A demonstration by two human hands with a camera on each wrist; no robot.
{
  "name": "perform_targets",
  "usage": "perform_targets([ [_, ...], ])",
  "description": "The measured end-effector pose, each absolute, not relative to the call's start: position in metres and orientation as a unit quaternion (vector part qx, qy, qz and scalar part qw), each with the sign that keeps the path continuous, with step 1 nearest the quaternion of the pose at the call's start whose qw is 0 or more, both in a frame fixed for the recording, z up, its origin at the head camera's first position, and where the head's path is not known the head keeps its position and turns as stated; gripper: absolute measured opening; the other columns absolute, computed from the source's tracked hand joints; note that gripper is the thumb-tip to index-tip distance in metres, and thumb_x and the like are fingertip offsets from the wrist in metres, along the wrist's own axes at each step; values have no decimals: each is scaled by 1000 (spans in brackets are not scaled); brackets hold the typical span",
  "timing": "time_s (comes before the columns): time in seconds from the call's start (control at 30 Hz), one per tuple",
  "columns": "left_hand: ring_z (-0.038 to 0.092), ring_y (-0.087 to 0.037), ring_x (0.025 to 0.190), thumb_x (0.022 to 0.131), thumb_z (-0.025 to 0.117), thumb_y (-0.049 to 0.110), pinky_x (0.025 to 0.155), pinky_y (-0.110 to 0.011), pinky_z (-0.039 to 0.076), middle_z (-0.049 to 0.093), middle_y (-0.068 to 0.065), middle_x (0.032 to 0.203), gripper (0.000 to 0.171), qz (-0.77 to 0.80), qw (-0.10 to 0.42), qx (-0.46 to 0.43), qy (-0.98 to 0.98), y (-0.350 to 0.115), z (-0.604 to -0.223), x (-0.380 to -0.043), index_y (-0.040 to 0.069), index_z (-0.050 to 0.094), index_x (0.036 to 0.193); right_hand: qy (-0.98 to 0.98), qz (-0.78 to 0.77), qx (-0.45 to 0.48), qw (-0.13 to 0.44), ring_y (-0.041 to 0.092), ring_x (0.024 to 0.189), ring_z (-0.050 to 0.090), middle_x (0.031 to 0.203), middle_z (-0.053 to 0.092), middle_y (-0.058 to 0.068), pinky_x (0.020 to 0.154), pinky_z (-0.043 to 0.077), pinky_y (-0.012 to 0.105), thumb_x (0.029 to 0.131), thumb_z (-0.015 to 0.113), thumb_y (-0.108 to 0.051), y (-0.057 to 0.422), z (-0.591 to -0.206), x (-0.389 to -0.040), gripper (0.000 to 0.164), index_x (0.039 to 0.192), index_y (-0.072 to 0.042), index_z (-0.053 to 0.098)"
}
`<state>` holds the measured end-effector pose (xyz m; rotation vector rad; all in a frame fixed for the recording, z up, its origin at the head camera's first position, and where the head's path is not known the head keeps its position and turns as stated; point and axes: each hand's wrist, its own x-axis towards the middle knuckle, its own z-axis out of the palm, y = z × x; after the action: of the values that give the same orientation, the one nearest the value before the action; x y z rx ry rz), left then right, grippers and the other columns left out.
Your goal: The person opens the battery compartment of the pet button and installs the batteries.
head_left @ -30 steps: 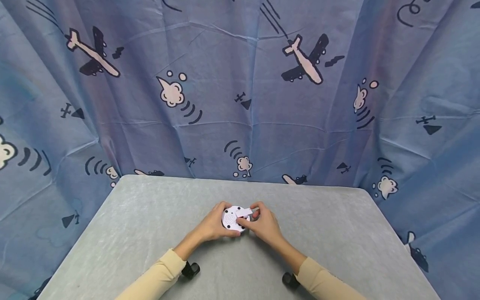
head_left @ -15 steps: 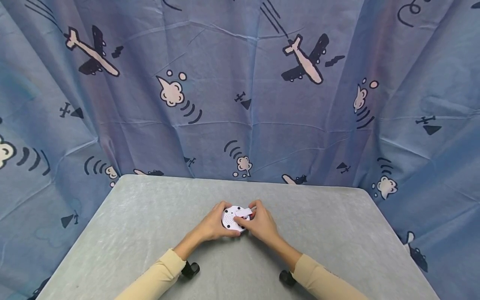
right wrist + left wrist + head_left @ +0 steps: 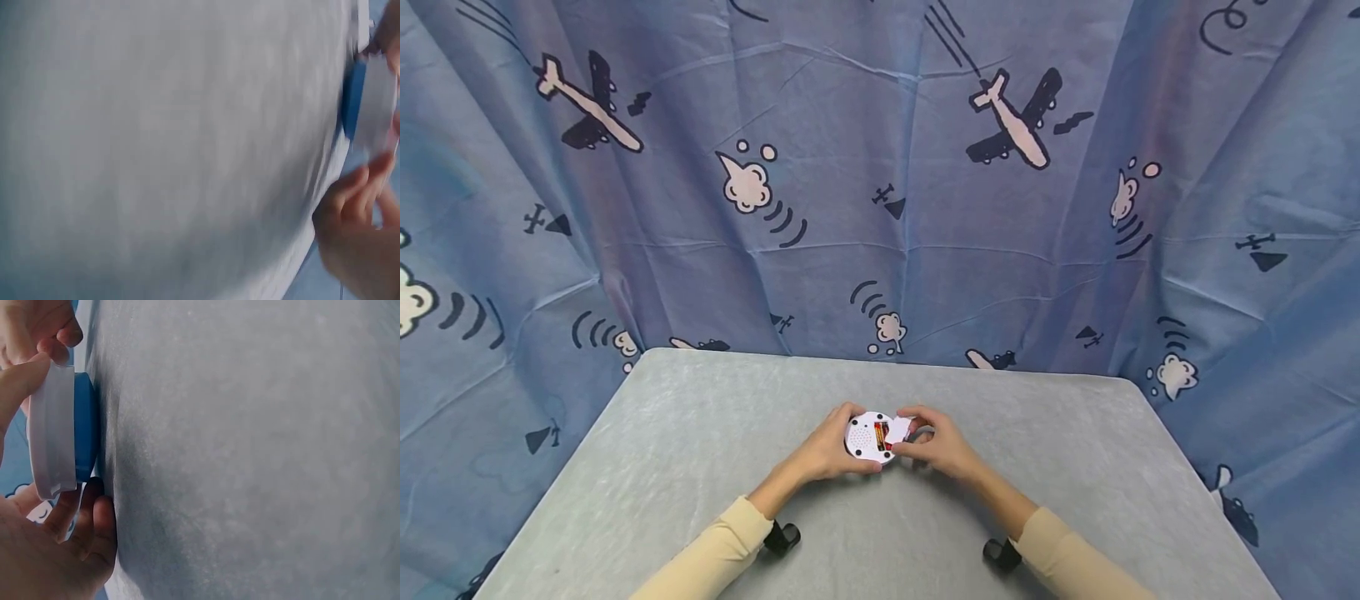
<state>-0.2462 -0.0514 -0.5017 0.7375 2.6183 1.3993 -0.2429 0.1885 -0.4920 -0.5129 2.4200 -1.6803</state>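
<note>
A round white device [image 3: 861,439] with a speaker grille and dark feet faces up in the head view. Its blue lower part [image 3: 85,428] shows in the left wrist view, close to the tabletop. My left hand [image 3: 827,447] grips the device's left rim, thumb at the near edge and fingers at the far edge. Red-and-dark batteries [image 3: 882,436] show in its uncovered compartment. Between the thumb and fingers of my right hand [image 3: 943,446] is a small white battery cover [image 3: 898,430], held at the device's right edge. Whether the cover still touches the device cannot be told.
A grey cloth-covered table [image 3: 715,433] lies under both hands. Behind it hangs a blue curtain [image 3: 820,208] printed with airplanes. Dark wrist-camera mounts [image 3: 782,540] sit below the cuffs of both sleeves.
My right hand has drawn back to the right with the battery cover, and the batteries beneath have come into sight. The left hand keeps its grip on the device.
</note>
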Motion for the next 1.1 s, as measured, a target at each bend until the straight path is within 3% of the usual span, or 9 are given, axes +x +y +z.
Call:
perform_targets([
  [0.17, 53, -22, 105, 70, 96, 27, 91, -41, 44, 55, -9, 120, 81, 455, 45, 240, 856, -51, -502, -246, 1, 49, 131, 790, -544, -239, 153, 12, 59, 54, 102, 54, 20, 51, 44, 24, 83, 84, -2, 209, -483, -255, 56, 133, 4, 60],
  [0.37, 53, -22, 106, 71, 95, 28, 92, -41, 44, 54, -8, 121, 81, 456, 54, 244, 854, -52, -503, -247, 2, 49, 132, 800, -500, -271, 192, 14, 60, 53, 100, 59, 17, 54, 47, 25, 82, 86, -4, 213, -473, -268, 56, 133, -1, 63],
  [0.6, 53, -23, 108, 74, 93, 26, 94, -42, 43, 54, -9, 124, 79, 448, 60, 267, 851, -55, -503, -251, 1, 49, 135, 812, -457, -317, 175, 14, 59, 52, 94, 60, 15, 52, 46, 23, 79, 88, -4, 200, -471, -273, 55, 129, 2, 65],
  [0.83, 52, -24, 110, 75, 93, 27, 95, -43, 42, 54, -11, 127, 81, 448, 67, 272, 849, -56, -503, -252, 1, 49, 138, 817, -459, -311, 160, 15, 60, 50, 95, 61, 17, 54, 42, 22, 78, 88, -3, 191, -470, -271, 56, 128, 3, 64],
  [1.1, 52, -25, 111, 74, 93, 26, 96, -44, 42, 54, -12, 128, 82, 451, 63, 273, 847, -55, -505, -253, 1, 49, 138, 819, -472, -285, 158, 19, 62, 54, 94, 61, 16, 55, 46, 24, 77, 89, -1, 191, -469, -269, 53, 121, 4, 61],
])
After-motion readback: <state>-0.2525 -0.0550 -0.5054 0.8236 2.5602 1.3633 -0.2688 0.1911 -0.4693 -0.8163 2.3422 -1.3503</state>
